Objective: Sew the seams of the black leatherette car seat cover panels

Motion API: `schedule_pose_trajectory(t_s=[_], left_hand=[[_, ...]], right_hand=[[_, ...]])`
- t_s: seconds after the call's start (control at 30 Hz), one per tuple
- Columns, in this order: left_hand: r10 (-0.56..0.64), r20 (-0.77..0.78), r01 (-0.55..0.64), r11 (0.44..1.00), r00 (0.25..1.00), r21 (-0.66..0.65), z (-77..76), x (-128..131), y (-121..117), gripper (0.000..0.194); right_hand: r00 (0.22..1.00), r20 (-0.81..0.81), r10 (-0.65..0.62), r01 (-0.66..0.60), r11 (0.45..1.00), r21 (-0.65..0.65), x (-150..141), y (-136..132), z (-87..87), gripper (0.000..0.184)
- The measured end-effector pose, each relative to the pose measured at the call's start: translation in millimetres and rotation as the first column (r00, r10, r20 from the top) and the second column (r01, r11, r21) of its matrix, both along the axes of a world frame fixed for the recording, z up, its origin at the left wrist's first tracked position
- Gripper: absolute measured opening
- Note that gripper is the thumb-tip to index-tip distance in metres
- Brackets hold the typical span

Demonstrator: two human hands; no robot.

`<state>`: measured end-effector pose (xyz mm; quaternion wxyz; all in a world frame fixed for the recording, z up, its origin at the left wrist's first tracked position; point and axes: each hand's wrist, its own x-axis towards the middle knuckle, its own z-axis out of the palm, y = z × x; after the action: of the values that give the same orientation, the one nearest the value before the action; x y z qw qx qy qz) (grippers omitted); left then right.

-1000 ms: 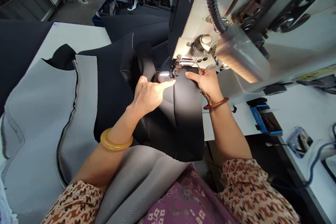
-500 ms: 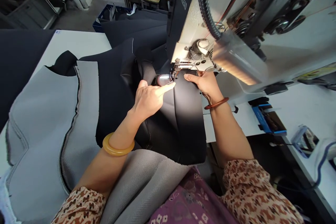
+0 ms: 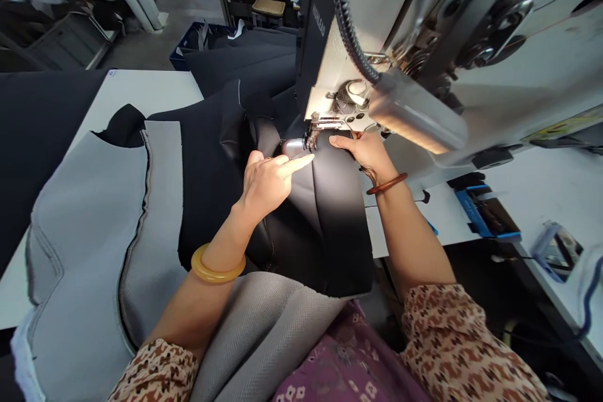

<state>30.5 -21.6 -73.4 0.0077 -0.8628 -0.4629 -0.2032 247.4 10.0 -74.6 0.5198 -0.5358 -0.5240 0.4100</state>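
Black leather-like cover material (image 3: 342,226), with a grey fabric backing, lies under the needle and presser foot (image 3: 312,133) of a sewing machine (image 3: 325,91). A lengthwise seam runs down it from the foot. My left hand (image 3: 268,182) rests on the material just left of this seam. One finger stretches to the seam beside the foot, while the others curl down into the folds, their tips hidden. Right of the foot, my right hand (image 3: 370,154) pinches the cover's edge, thumb on top and fingers underneath. A rounded metal part (image 3: 294,147) sits left of the foot.
Sewn grey-backed panels (image 3: 94,201) spread over the white table (image 3: 155,85) at left. A blue bin (image 3: 181,56) stands behind it. On the right are a blue box (image 3: 487,210) and a clear plastic container (image 3: 558,251). A lamp housing (image 3: 417,113) hangs close above my right hand.
The view has shifted slightly, so the table and panels appear lower and farther right. Both hands keep nearly the same hold beside the presser foot; any feed of the material is too small to tell.
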Motion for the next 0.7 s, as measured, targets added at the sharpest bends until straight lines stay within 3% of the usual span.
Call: schedule_pose_trajectory(t_s=[0.17,0.47,0.7], left_hand=[[-0.011,0.029,0.011,1.0,1.0,0.025,-1.0,-2.3,1.5,0.049],[-0.043,0.24,0.054,0.998,0.97,-0.041,-5.8,-7.3,9.2,0.041],[0.004,0.19,-0.017,0.997,0.982,0.069,-6.5,-6.2,17.4,0.032]], right_hand=[[1.0,-0.028,0.009,-0.01,0.999,-0.044,-2.0,-0.3,1.2,0.044],[0.999,-0.007,-0.038,0.037,0.996,-0.085,0.4,-0.9,-1.4,0.041],[0.996,-0.01,-0.083,0.082,0.994,-0.073,-7.0,10.8,-5.5,0.028]])
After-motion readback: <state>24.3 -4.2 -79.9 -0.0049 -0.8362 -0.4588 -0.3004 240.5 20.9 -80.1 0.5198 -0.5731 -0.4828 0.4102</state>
